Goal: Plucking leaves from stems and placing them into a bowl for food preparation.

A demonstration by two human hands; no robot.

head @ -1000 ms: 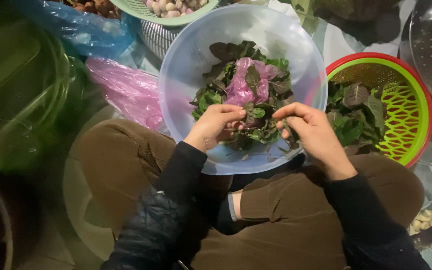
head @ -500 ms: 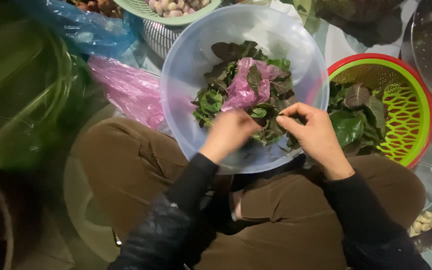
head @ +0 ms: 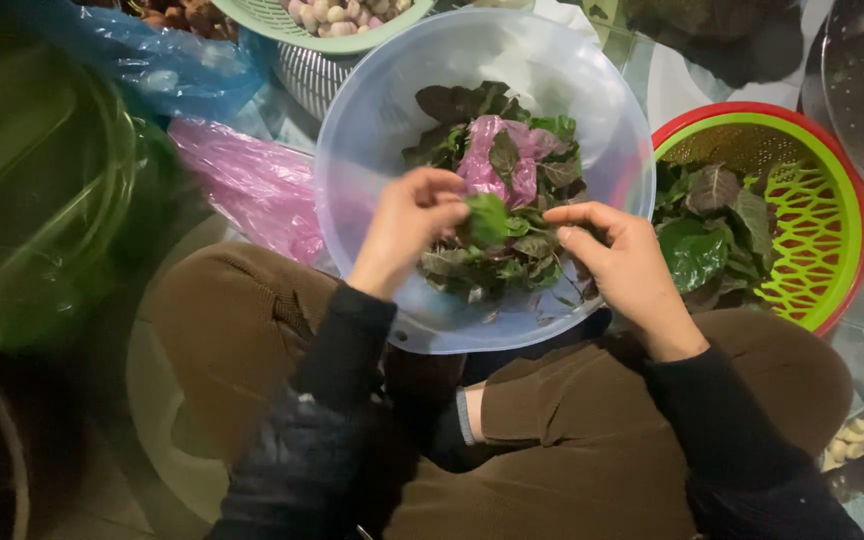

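Leaf: you pinch one small green leaf (head: 489, 215), held upright above the pile.
Herb pile: dark green and purplish leaves (head: 512, 255), loose and tangled, heaped in the bowl's middle.
Bowl: pale translucent plastic bowl (head: 372, 110), round, tilted against your knees.

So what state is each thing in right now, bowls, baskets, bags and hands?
Clear bowl: on the lap, part filled with leaves.
Pink bag: crumpled among the leaves.
Left hand: pinching a green leaf.
Right hand: fingers curled, over the leaves.
Green basket: holds a few leaves.
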